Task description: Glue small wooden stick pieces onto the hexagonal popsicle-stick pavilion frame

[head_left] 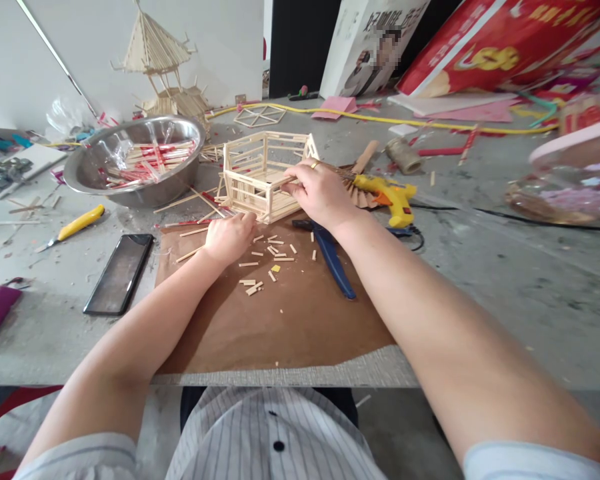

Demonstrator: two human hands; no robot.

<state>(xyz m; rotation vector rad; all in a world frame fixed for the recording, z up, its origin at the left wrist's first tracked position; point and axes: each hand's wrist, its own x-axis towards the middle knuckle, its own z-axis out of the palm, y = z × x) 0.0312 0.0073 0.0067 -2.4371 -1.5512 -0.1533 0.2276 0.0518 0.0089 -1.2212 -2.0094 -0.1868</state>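
Observation:
A small hexagonal frame of pale wooden sticks [269,185], with railings round an open top, stands at the far edge of the brown paper mat [290,333]. My left hand [231,238] is closed at its near left base corner, fingertips against the frame. Over the near right railing, my right hand [320,193] pinches what looks like a thin wooden stick against the top rail; the fingers partly hide it. Short cut stick pieces [249,264] lie scattered on the mat. Beside my right wrist rest blue-handled cutters [334,260].
Left are a metal bowl [87,175] of wrapped sticks, a yellow craft knife [81,223] and a phone [119,275]. A yellow glue gun [399,200] and twine spool [403,156] lie right. Behind stand a stick pavilion [155,50] and a red bag [500,50].

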